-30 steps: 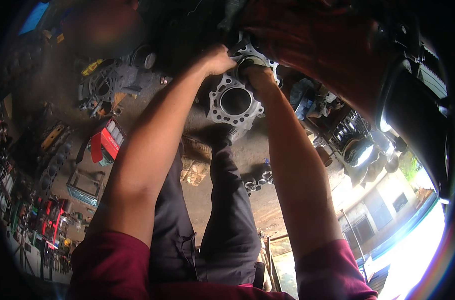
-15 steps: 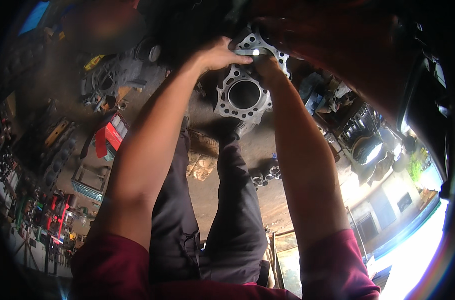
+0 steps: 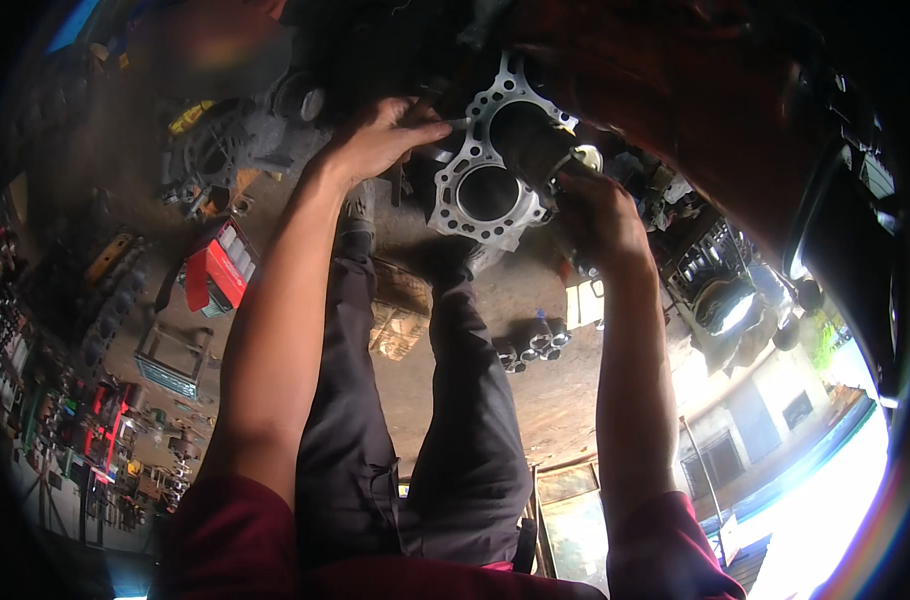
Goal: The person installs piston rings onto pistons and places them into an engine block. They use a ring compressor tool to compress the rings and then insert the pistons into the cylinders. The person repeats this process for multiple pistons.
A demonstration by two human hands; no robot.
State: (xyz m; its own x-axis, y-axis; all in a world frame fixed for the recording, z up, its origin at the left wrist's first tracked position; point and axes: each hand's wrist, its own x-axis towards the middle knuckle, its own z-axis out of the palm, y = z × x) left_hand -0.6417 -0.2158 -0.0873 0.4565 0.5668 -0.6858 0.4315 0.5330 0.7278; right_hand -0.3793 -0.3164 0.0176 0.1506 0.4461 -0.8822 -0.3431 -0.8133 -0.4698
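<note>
A grey metal engine block (image 3: 453, 212) stands in front of me, its flat top face full of holes. Its nearer cylinder bore (image 3: 488, 192) is dark and round. At its left edge my left hand (image 3: 380, 140) is closed, thumb stretched toward the block, with a thin pale metal strip (image 3: 461, 123) at its fingertips. My right hand (image 3: 605, 215), on the right side, is closed round a dark cylindrical thing (image 3: 537, 150) with a bright metal end. That thing reaches over the farther bore and partly covers it; its kind is too dark to make out.
Several pistons (image 3: 545, 342) lie on the ground right of my legs. A red box (image 3: 218, 265) and a metal frame (image 3: 175, 357) are at the left. Dirty metal parts (image 3: 210, 155) lie far left. A dark reddish panel (image 3: 665, 110) overhangs at the far right.
My right hand has come away from the farther bore to the right, with the dark cylindrical thing now showing. My left hand has drawn back to the left, off the block's top.
</note>
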